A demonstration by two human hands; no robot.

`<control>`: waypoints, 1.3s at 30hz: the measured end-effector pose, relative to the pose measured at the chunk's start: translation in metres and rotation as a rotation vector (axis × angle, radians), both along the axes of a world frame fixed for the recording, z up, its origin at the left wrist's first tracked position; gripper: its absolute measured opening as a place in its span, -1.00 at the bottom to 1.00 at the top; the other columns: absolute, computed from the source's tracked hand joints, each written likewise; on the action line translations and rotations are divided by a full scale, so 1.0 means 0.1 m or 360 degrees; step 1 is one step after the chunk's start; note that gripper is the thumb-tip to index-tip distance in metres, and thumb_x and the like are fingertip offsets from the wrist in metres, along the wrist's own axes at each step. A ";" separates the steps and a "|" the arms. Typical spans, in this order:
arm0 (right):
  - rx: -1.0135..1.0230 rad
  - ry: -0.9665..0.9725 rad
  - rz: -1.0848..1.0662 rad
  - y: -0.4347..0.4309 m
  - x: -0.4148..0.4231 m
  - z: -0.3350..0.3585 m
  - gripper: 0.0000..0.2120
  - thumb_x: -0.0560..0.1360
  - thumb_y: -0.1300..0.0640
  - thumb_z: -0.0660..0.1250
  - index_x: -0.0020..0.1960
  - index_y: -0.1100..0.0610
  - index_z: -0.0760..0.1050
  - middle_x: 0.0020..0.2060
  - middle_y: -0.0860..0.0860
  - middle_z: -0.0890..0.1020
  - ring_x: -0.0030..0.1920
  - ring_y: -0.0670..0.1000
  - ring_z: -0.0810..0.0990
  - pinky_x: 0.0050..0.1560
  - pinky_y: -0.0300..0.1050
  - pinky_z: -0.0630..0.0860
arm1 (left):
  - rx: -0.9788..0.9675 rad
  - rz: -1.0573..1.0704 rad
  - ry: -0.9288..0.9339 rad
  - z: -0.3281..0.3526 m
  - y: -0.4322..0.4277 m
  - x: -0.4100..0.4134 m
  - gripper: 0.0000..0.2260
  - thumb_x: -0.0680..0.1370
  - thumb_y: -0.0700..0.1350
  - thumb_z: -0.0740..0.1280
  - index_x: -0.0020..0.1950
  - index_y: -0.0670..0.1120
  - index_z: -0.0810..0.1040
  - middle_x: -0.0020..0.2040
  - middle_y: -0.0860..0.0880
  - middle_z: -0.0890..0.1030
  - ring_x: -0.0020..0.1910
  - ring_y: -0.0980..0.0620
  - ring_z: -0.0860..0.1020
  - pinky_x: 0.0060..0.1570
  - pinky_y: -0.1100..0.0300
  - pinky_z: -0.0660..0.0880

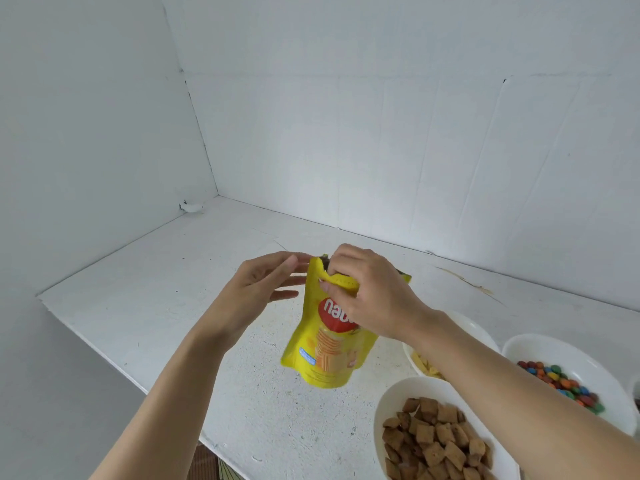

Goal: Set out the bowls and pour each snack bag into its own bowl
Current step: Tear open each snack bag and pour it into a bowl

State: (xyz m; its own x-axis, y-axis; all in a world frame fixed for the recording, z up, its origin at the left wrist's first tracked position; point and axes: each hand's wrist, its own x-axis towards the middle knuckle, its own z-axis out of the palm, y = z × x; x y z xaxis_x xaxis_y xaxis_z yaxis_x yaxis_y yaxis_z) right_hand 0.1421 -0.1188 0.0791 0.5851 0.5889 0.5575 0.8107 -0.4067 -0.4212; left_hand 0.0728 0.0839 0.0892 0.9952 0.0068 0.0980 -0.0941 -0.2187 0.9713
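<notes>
A yellow snack bag (323, 355) with a red logo hangs upright above the white table (145, 306). My right hand (370, 292) grips the bag's torn top edge, fingers curled over it. My left hand (266, 282) is just left of the bag's top corner, fingers straight, fingertips touching or nearly touching it. Three white bowls stand at the right: one with brown pillow-shaped snacks (436, 441), one with coloured candies (564, 379), and one with pale yellow pieces (427, 367), partly hidden behind my right forearm.
White walls close the table at the back and left. The table's front edge runs diagonally from left to bottom centre. A small white scrap (191, 206) lies in the far left corner. A brownish mark (465, 279) is on the table at the back right.
</notes>
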 end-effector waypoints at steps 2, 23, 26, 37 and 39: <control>0.0173 0.0050 -0.0024 0.00 0.03 0.06 -0.88 0.53 0.11 0.43 -0.14 0.10 0.52 -0.15 -0.09 0.54 -0.10 -0.01 0.52 -0.04 -0.08 0.48 | 0.0008 -0.0057 -0.0028 -0.02 -0.05 -0.03 -0.70 0.69 -0.04 0.21 0.35 -0.06 0.61 0.22 -0.05 0.70 0.24 -0.05 0.65 0.27 -0.05 0.54; 0.1160 0.0717 -0.0343 -0.47 0.19 0.38 -0.78 0.58 0.10 0.41 -0.14 0.20 0.48 -0.33 -0.19 0.54 -0.24 -0.21 0.57 -0.27 -0.33 0.49 | -0.0367 -0.0003 -0.0033 -0.47 -0.25 -0.06 -0.68 0.65 0.01 0.26 0.41 0.14 0.46 0.34 0.12 0.56 0.31 -0.09 0.59 0.30 -0.19 0.54; 0.1222 0.0742 -0.0382 -0.55 0.20 0.36 -0.75 0.58 0.05 0.42 -0.15 0.19 0.47 -0.26 -0.09 0.55 -0.12 -0.07 0.56 -0.14 -0.14 0.52 | -0.0613 -0.0067 0.0053 -0.44 -0.35 0.00 -0.63 0.61 0.06 0.28 0.42 0.23 0.44 0.37 0.15 0.51 0.35 -0.08 0.55 0.26 -0.22 0.56; 0.1061 0.0580 -0.0822 -0.79 0.19 0.21 -0.80 0.59 -0.12 0.36 -0.04 0.01 0.56 -0.10 -0.02 0.67 0.00 0.01 0.68 -0.11 0.05 0.68 | -0.0936 0.0155 0.0204 -0.30 -0.77 0.30 -0.88 0.61 0.03 0.35 0.14 0.16 0.58 0.17 0.01 0.68 0.06 -0.05 0.66 -0.09 -0.07 0.58; 0.1072 0.0611 -0.0845 -0.85 0.15 0.20 -0.81 0.60 -0.06 0.36 -0.05 0.06 0.56 -0.15 -0.02 0.68 -0.06 -0.02 0.69 -0.12 0.07 0.68 | -0.0982 0.0145 0.0288 -0.31 -0.82 0.33 -0.89 0.61 0.00 0.36 0.13 0.14 0.60 0.18 -0.03 0.68 0.08 -0.09 0.66 -0.04 -0.11 0.57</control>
State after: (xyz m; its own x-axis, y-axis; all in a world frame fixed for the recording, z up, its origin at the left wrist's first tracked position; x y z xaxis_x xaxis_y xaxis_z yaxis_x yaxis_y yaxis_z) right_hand 0.1573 -0.2041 0.0992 0.8992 -0.1841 0.3969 0.3459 -0.2565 -0.9025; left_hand 0.1058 0.0017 0.0579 0.9884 0.0936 -0.1200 0.0752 0.3853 0.9197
